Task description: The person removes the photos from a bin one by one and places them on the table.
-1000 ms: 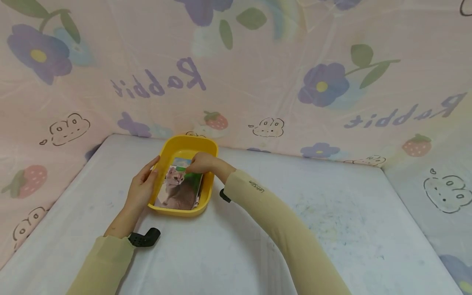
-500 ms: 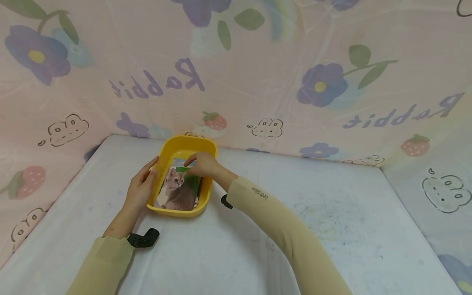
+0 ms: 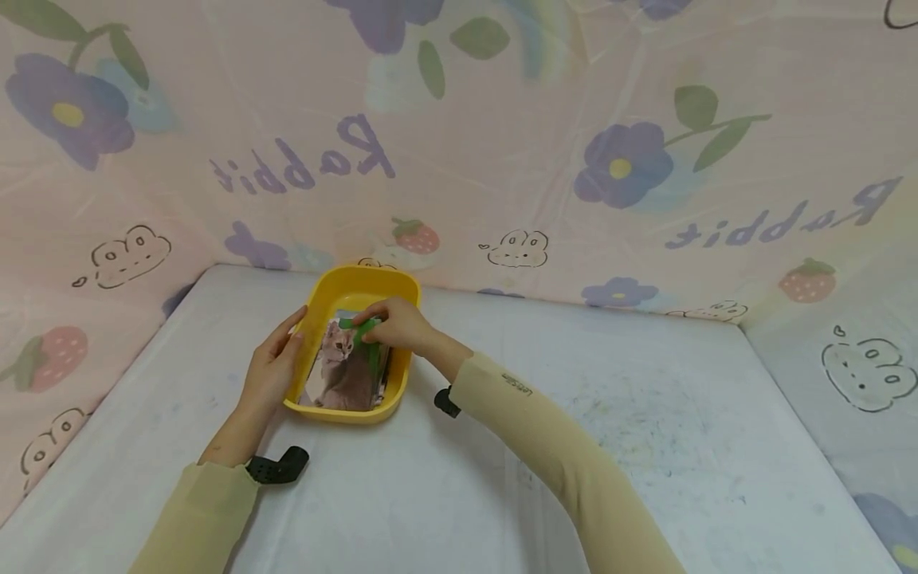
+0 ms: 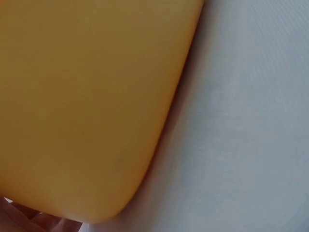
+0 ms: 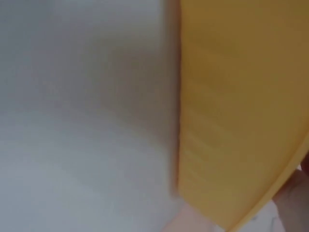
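A yellow tray (image 3: 356, 277) with high walls stands on the table in the head view. In it lies a stack of picture cards, the top one a cat card (image 3: 337, 371) with green in its background. My left hand (image 3: 271, 368) grips the tray's left rim, thumb at the edge. My right hand (image 3: 402, 325) reaches over the right wall and pinches the cat card at its green upper right part. A light-blue card edge (image 3: 348, 313) shows behind it. Both wrist views are filled mostly by the tray's outer wall (image 4: 91, 106) and the white cloth.
White cloth covers the table (image 3: 574, 399), with faint stains at the right. A pink curtain (image 3: 459, 159) printed with flowers and rabbits hangs around the table, close behind the tray. Black wrist devices (image 3: 280, 465) sit at both wrists.
My right fingers shift slightly right along the card's top, and more green shows between them at its upper right part. My left hand and the tray stay almost still.
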### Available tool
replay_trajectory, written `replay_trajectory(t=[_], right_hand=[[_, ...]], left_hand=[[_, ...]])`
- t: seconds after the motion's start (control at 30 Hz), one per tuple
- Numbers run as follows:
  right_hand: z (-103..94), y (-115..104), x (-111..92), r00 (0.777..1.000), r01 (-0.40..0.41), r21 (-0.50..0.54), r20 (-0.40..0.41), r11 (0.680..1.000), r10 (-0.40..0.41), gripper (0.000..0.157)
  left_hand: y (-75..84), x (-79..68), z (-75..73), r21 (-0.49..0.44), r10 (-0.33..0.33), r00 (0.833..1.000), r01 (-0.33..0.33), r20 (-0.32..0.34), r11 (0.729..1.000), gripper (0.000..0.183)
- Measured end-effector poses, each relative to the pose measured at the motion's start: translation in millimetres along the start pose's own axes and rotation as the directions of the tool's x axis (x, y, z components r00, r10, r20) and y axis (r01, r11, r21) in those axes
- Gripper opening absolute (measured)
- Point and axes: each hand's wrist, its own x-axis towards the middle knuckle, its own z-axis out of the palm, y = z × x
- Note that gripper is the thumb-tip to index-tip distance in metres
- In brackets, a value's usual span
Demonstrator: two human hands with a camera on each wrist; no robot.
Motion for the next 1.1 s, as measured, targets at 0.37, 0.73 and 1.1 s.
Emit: replay_trajectory(t=[0.37, 0.73, 1.1], right_hand=[[-18.2, 15, -4, 0.999, 0.023, 0.220, -0.046, 0.975, -0.013, 0.028], [-45.7, 36, -7, 0.997, 0.066, 0.458, -0.073, 0.886, -0.036, 0.033], [-75.8, 65, -14, 0.984, 0.039, 0.545, -0.168, 0.838, 0.064, 0.034]], left_hand=[[1.1, -0.2, 0.8, -0.001, -0.033, 0.999, 0.033, 0.002, 0.999, 0.047], [2.7, 0.3, 2.0, -0.009, -0.060, 0.998, 0.060, -0.001, 0.998, 0.047], [2.3, -0.2, 0.9, 0.008, -0.020, 1.000, 0.020, -0.010, 1.000, 0.047]])
